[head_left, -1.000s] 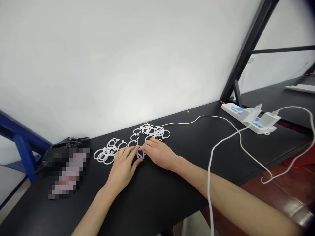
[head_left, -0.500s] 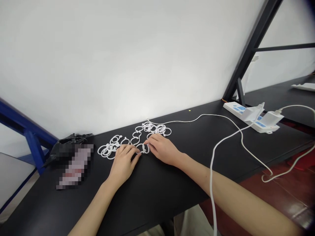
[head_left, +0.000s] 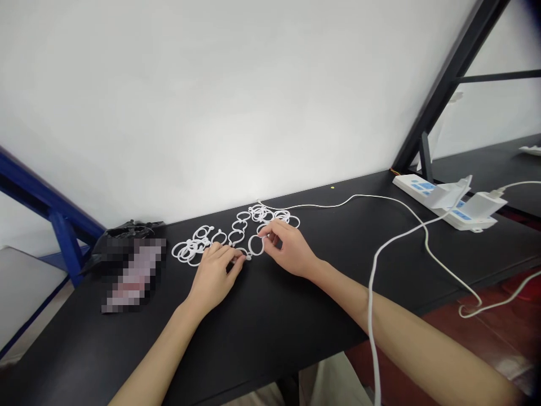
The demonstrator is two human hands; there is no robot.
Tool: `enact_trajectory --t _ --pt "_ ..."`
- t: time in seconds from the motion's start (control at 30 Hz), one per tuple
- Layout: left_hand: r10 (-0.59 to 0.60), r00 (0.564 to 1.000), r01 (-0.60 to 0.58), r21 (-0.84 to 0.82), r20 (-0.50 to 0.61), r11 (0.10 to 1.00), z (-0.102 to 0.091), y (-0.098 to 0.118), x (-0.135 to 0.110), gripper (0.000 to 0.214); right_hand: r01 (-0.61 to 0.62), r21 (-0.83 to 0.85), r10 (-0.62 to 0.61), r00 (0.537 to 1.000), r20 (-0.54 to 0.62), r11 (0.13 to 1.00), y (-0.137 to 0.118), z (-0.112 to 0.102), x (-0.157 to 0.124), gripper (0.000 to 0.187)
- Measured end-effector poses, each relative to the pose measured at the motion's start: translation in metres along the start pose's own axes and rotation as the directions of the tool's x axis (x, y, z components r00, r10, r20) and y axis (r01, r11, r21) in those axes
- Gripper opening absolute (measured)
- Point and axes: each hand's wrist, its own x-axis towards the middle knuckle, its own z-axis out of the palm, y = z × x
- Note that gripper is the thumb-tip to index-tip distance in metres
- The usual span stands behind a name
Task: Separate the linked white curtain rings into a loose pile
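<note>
Between thumb and fingertips, my right hand (head_left: 291, 248) pinches a thin white plastic ring (head_left: 249, 246), which stands tilted with its round face toward me. My left hand (head_left: 216, 274) is closed at the fingertips on another white ring (head_left: 240, 249), partly hidden by the fingers and with a small knob at its edge. Behind it, a row of similar rings (head_left: 244, 235) runs back across the black table, looking linked end to end. A heap of white rings (head_left: 173, 252) lies left of my left hand. A second cluster (head_left: 258, 213) lies beyond my right hand.
A black plastic bag (head_left: 127, 230) with a blurred pinkish packet (head_left: 137, 270) lies at the left. A white power strip (head_left: 448, 206) with plugged-in adapters sits at the right. Its white cable (head_left: 382, 248) hangs across my right forearm. A wall (head_left: 253, 101) borders the table's back.
My right hand has raised and turned its ring, so the round face now shows. Left fingers stay low by the row. The whole view has shifted slightly.
</note>
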Motion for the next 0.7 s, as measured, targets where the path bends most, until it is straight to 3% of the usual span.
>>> enact_trajectory --t 0.1,0.17,0.23,0.37,0.47,0.7 --pt "0.022 0.997 -0.023 -0.002 -0.076 1.000 -0.001 0.002 -0.001 0.022 -0.013 0.017 0.012 0.999 0.032 1.000 -0.004 0.001 -0.001 0.011" --pt "0.022 0.992 -0.022 0.001 -0.121 1.000 -0.001 0.004 -0.002 0.037 -0.013 0.038 0.011 0.998 0.062 0.999 -0.008 0.002 -0.001 0.010" --pt "0.039 0.993 -0.038 0.012 -0.116 0.999 -0.002 0.006 -0.003 0.047 -0.008 0.060 0.003 0.996 0.089 0.998 -0.012 0.002 -0.002 0.010" --pt "0.043 0.997 -0.044 -0.008 -0.066 0.999 -0.003 0.009 -0.002 0.032 0.007 0.076 -0.016 0.993 0.113 0.997 -0.015 0.003 -0.003 0.011" --pt "0.000 0.999 -0.002 -0.062 -0.043 0.998 -0.004 0.010 -0.003 0.037 0.013 0.073 -0.022 0.993 0.116 0.997 -0.013 0.004 -0.003 0.012" --pt "-0.017 0.997 0.012 -0.069 -0.077 0.998 -0.004 0.012 -0.003 0.041 0.040 0.094 -0.051 0.991 0.126 0.995 -0.011 0.005 -0.004 0.014"
